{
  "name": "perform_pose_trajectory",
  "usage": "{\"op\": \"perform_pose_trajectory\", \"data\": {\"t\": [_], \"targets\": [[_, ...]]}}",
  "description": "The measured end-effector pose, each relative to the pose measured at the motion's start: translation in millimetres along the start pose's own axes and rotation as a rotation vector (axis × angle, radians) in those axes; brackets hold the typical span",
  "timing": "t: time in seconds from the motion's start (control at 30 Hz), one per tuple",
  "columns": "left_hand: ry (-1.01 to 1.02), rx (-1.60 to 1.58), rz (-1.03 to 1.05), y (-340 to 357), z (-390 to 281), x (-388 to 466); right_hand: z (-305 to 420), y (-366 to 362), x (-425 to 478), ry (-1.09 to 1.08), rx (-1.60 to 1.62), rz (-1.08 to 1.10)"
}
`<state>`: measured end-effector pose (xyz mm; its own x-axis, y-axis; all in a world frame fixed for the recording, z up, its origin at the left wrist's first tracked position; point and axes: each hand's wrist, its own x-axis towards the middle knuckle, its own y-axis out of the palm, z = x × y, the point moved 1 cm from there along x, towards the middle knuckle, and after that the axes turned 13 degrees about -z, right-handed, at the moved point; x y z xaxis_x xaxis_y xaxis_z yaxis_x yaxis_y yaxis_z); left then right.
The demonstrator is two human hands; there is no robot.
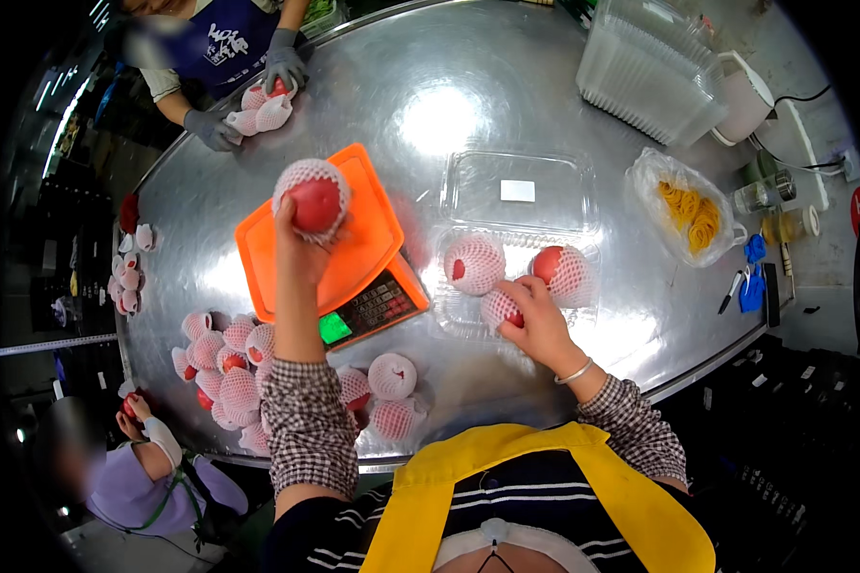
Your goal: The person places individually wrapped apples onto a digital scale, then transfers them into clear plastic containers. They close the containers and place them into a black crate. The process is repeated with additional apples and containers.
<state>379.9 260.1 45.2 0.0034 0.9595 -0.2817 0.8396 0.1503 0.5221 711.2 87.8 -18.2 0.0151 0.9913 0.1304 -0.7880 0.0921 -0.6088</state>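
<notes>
My left hand [301, 240] holds up a red round fruit in a white foam net [315, 204], over the orange pan [254, 268] of a digital scale [376, 308]. My right hand [534, 315] has its fingers on a netted red fruit [503, 309] in the base of a clear plastic clamshell box [459, 322]. Two more netted fruits [474, 263] [565, 276] lie in the same base, behind the one I touch. The box's lid [466, 190] lies open on the far side and bears a white label [517, 190].
Many netted fruits [240, 390] are heaped at the near left of the metal table [373, 79]. Stacked clear boxes [652, 71], a bag of yellow rubber bands [688, 215] and a marker [729, 292] lie right. A gloved co-worker [215, 57] handles fruit across the table; another person [143, 473] is at the lower left.
</notes>
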Motion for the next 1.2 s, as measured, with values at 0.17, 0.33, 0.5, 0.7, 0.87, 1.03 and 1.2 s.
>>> {"op": "perform_pose_trajectory", "data": {"t": [0.17, 0.33, 0.5, 0.7, 0.87, 1.03, 1.2], "targets": [[-0.264, -0.242, 0.117, 39.2, 30.1, -77.5, -6.1, 9.3, -5.8, 0.161, 0.23, -0.103], [-0.26, -0.385, -0.008, 26.4, 72.5, -114.4, 2.6, -3.1, 0.0, 0.867, 1.285, 0.021], [-0.433, -0.597, 0.083, 25.4, 114.4, -160.9, 28.1, -29.7, -3.9, 0.97, 1.681, 0.217], [-0.501, -0.564, 0.05, 25.6, 161.8, -199.5, 30.2, -23.3, -31.0, 0.639, 1.198, 0.171], [-0.651, -0.555, 0.001, 11.8, 169.7, -223.0, 47.9, -57.5, -48.3, 0.246, 0.791, 0.51], [-0.838, -0.768, 0.239, 4.4, 167.6, -233.6, 76.8, -86.0, -41.2, 0.002, 0.428, 0.712], [-0.825, -0.921, 0.232, 19.8, 154.7, -205.3, 63.8, -74.7, -18.0, -0.393, 0.048, 0.267]]}}
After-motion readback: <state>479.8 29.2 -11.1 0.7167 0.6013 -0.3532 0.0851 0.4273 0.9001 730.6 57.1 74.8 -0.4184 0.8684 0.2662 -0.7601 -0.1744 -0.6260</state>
